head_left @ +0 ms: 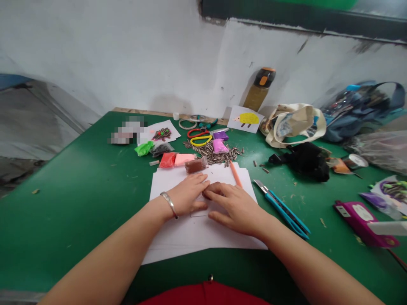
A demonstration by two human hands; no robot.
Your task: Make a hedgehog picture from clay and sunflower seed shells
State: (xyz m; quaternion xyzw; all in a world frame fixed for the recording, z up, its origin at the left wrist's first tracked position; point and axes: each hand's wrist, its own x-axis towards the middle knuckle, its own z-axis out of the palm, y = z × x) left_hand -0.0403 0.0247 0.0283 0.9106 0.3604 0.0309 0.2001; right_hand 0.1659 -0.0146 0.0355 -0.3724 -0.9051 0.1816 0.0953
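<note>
while palms rest down | left hand (187, 195) flat on white paper (197, 237); right hand (233, 208) just beside it; both unclenched

A loose stack of white paper sheets (203, 241) lies flat on the green work table (70, 220), its sheets slightly offset with edges unaligned. A smaller rectangular paper piece (199, 215), outlined faintly, sits on top near the stack's centre, partly covered. No folds or tears are visible on the exposed paper.
</note>
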